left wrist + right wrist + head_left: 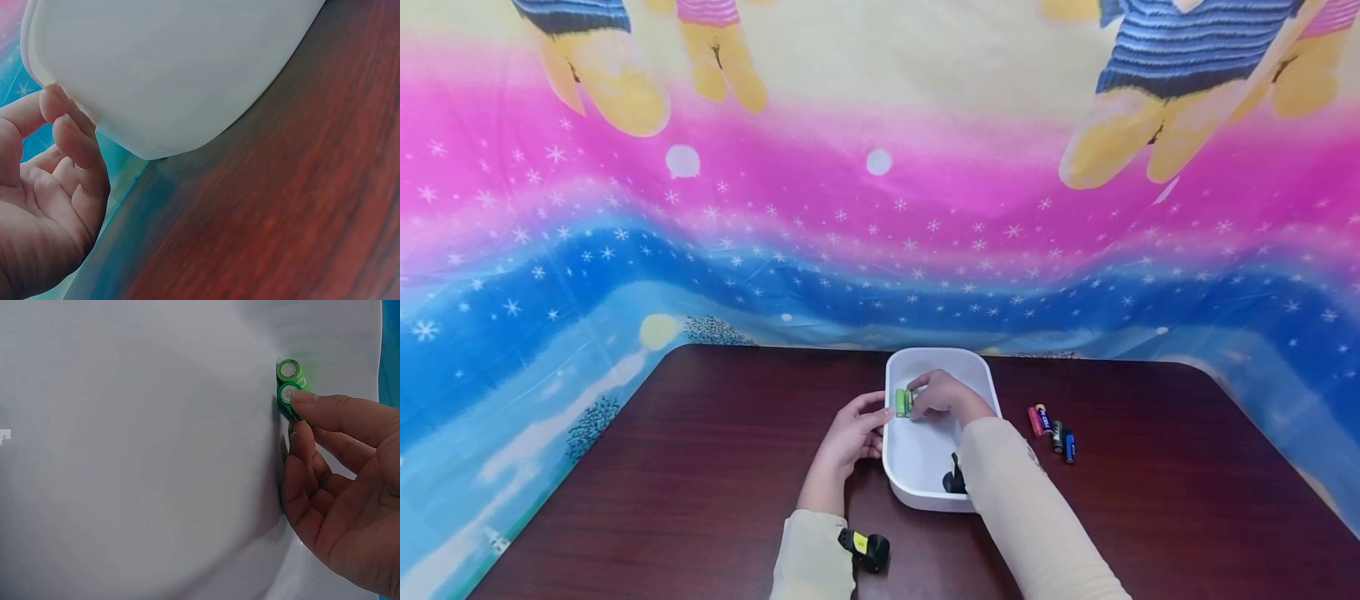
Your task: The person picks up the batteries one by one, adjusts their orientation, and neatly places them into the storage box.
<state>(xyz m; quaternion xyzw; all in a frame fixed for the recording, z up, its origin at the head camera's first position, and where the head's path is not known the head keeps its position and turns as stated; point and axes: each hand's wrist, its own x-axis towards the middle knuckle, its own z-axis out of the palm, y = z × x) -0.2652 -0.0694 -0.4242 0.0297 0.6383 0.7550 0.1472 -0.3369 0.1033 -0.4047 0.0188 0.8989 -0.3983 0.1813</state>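
In the head view a white plastic bin (pixel 925 458) stands on the table. My right hand (pixel 942 395) reaches inside it, near the left wall. In the right wrist view its thumb and finger pinch a green battery (pixel 287 395). Another green battery (pixel 289 369) stands right beside that one, against the wall. My left hand (pixel 852 429) is at the bin's left side, fingers loosely bent. Its fingertips touch the rim in the left wrist view, where the bin (pixel 169 75) hides part of the background.
Several batteries (pixel 1057 437) lie on the dark wooden table (pixel 722 467) right of the bin, in red, purple, dark green and blue. A printed cloth (pixel 820 217) hangs behind the table. Black wrist cameras (pixel 867 548) are worn on both arms.
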